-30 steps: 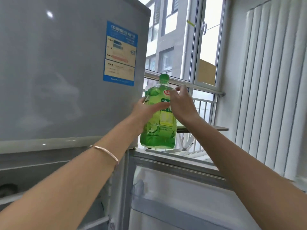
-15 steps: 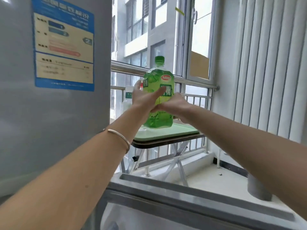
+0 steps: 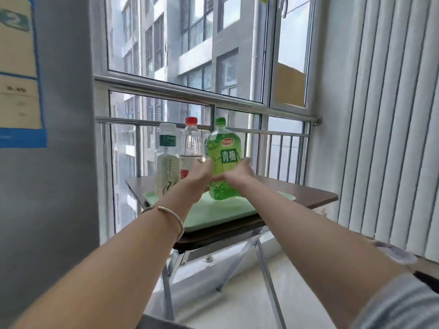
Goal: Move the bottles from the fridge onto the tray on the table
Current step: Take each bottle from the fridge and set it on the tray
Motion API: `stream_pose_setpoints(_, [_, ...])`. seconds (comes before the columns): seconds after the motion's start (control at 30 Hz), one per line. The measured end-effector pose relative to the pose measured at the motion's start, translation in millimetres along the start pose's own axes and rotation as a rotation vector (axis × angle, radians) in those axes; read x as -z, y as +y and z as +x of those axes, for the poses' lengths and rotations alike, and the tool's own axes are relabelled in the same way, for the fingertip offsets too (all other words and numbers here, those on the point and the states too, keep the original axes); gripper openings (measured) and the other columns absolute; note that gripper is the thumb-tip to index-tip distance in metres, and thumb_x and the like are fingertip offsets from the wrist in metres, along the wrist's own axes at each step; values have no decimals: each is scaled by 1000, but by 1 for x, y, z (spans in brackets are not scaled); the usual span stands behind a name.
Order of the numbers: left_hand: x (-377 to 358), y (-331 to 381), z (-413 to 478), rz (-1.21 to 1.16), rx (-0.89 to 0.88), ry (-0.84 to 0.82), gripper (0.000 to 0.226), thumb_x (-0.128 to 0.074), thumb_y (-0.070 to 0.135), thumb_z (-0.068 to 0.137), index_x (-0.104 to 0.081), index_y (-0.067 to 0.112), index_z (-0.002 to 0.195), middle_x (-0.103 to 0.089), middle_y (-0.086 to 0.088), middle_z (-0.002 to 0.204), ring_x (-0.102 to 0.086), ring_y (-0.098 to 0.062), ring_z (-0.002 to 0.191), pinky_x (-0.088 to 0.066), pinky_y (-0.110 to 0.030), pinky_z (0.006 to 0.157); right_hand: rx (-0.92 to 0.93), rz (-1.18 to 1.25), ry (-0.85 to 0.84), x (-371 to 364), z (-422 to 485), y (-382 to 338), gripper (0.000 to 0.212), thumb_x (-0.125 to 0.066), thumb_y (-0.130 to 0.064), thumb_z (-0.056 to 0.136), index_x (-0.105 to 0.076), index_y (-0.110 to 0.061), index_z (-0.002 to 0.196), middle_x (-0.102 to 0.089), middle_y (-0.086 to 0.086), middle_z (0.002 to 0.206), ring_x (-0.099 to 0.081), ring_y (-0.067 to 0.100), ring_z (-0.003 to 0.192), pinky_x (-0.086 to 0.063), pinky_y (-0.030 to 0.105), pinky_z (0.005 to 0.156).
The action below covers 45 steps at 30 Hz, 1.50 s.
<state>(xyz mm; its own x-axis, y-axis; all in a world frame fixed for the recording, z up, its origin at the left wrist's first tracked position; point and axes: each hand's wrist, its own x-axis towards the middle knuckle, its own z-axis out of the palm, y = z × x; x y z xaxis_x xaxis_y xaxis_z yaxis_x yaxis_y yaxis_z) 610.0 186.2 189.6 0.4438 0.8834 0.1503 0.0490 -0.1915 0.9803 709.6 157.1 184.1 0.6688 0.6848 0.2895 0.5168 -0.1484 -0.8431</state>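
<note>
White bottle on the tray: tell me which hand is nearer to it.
Left. The left hand grips the green bottle just right of the white bottle; the right hand holds the green bottle's other side, farther off.

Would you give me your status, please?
Left hand, right hand grip green bottle. Bottle upright over tray. White bottle, red-capped bottle close on its left.
</note>
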Motion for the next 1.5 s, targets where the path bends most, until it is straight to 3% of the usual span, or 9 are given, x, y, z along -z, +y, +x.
stream_pose_setpoints(0.17, [-9,-10,24,-1,46,-4,40,-29,31,102,-50,6,125,-56,-11,124,-57,-22,105,-47,-40,99,-22,46,-39,-20,27,16,96,-86,-30,68,-25,-7,138,-50,13,132,-50,32,126,-44,38,105])
stream_pose_setpoints(0.3, [-12,-17,30,36,22,20,47,-31,28,103,-37,2,142,-51,-18,131,-46,-12,72,-46,-28,75,-3,-25,-34,-28,35,16,94,-84,-34,67,-30,-4,138,-47,18,135,-50,33,124,-45,44,104])
stream_pose_setpoints(0.53, [-13,-18,32,138,55,121,24,-33,24,100,-48,6,104,-43,-5,75,-43,-16,68,-40,-30,76,14,10,-66,-28,35,16,113,-74,-27,81,12,-4,151,-35,18,151,-43,32,133,-40,33,104])
stream_pose_setpoints(0.83, [-11,-21,23,125,134,68,43,-33,36,100,-48,7,129,-57,-14,124,-56,-28,109,-49,-38,93,-4,48,-112,-37,25,21,64,-67,-23,86,-26,-6,133,-50,15,132,-53,32,118,-46,39,98])
stream_pose_setpoints(0.97, [-10,-15,10,119,132,67,37,-34,34,100,-49,8,122,-57,-13,121,-56,-27,109,-48,-39,96,-38,11,-115,-35,18,16,68,-66,-26,87,-27,-4,139,-46,16,138,-48,33,126,-43,39,102])
stream_pose_setpoints(1.1, [-9,-7,-13,77,94,91,24,-36,28,101,-51,9,100,-55,-11,103,-55,-23,94,-51,-37,95,77,-246,25,-30,-1,1,35,-57,-25,90,-54,-1,115,-56,18,125,-55,32,113,-50,41,95])
stream_pose_setpoints(1.17, [-9,-3,-29,38,59,80,26,-36,25,101,-52,9,88,-56,-10,90,-56,-20,80,-54,-36,88,165,-331,19,-21,-21,-10,15,-49,-18,94,-53,-10,82,-59,14,107,-53,26,92,-48,35,81])
stream_pose_setpoints(1.23, [-6,1,-47,16,39,88,28,-38,21,101,-56,6,86,-57,-10,80,-55,-19,69,-56,-35,83,258,-400,0,-13,-41,-20,34,-48,-12,94,-33,-19,64,-48,7,86,-44,21,77,-39,28,70])
stream_pose_setpoints(1.5, [37,1,-141,-33,-22,31,31,-39,16,99,-47,15,70,-49,-1,66,-48,-12,56,-46,-13,35,422,-557,39,9,-169,-44,24,-53,-8,90,-45,-12,67,-52,1,70,-54,21,73,-43,28,63])
